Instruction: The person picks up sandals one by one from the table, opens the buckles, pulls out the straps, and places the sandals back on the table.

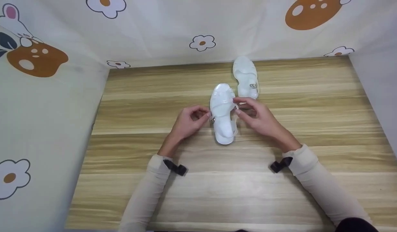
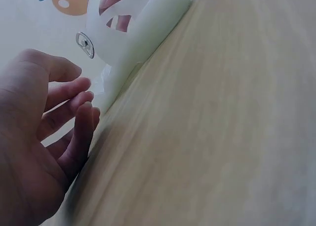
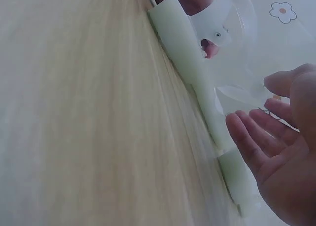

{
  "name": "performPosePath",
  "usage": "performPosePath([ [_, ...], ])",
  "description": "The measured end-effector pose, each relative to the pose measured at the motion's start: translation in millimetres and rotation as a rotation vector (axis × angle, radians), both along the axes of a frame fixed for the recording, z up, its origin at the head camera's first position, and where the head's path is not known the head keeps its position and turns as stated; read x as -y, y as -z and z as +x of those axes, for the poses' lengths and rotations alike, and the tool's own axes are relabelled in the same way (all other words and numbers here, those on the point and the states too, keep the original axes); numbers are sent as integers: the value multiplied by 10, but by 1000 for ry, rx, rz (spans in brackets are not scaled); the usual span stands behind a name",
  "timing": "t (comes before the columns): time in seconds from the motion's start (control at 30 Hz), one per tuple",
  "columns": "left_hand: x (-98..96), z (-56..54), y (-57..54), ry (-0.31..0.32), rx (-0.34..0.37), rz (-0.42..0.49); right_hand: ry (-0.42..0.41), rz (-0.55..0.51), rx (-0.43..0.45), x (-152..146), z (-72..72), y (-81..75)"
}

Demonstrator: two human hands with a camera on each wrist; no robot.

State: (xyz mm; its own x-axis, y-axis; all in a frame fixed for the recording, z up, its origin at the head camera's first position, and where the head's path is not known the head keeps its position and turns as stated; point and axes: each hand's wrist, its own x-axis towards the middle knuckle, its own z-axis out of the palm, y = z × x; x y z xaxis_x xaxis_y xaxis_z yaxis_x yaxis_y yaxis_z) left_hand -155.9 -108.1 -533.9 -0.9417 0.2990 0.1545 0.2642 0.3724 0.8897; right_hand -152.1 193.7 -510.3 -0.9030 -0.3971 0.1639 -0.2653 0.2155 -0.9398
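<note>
A white jelly sandal (image 1: 222, 106) lies sole down on the wood-grain tabletop, toe pointing away. My left hand (image 1: 192, 120) is at its left side by the small metal buckle (image 2: 85, 44), with loosely bent fingers near the edge and no clear grip. On the other side, my right hand (image 1: 259, 117) has thumb and fingertips apart around a thin clear strap (image 1: 236, 106); the right wrist view shows a gap between them. Whether either hand's fingertips touch the sandal is hard to tell.
A second white sandal (image 1: 245, 74) with a metal buckle lies behind and to the right, by the back wall. Patterned cloth walls (image 1: 159, 35) enclose the wood-grain tabletop (image 1: 147, 96) at the back and sides.
</note>
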Motion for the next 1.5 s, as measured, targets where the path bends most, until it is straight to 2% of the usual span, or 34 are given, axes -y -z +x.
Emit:
performPosePath([
  [0.1, -9, 16, -21, 25, 21, -25, 4, -5, 40, -26, 10, 13],
  [0.3, -47, 72, -79, 98, 139, 40, -20, 13, 163, -1, 46, 40],
  [0.4, -67, 93, -120, 90, 168, 37, -33, 37, 199, 36, 79, 39],
  [0.67, -88, 117, -171, 60, 216, 67, -12, 83, 228, 106, 131, -7],
  [0.83, -109, 136, -200, 75, 237, 101, -4, 110, 185, 137, 146, -9],
  [1.0, -129, 148, -212, 69, 228, 103, 9, 69, 166, 187, 177, 21],
  [1.17, -132, 135, -212, 36, 204, 108, 12, -5, 163, 271, 189, 37],
  [1.4, -164, 68, -190, -41, 48, 106, 44, -37, 137, 393, 142, 31],
  [1.5, -199, 27, -183, -85, 10, 107, 55, -46, 149, 456, 101, 34],
])
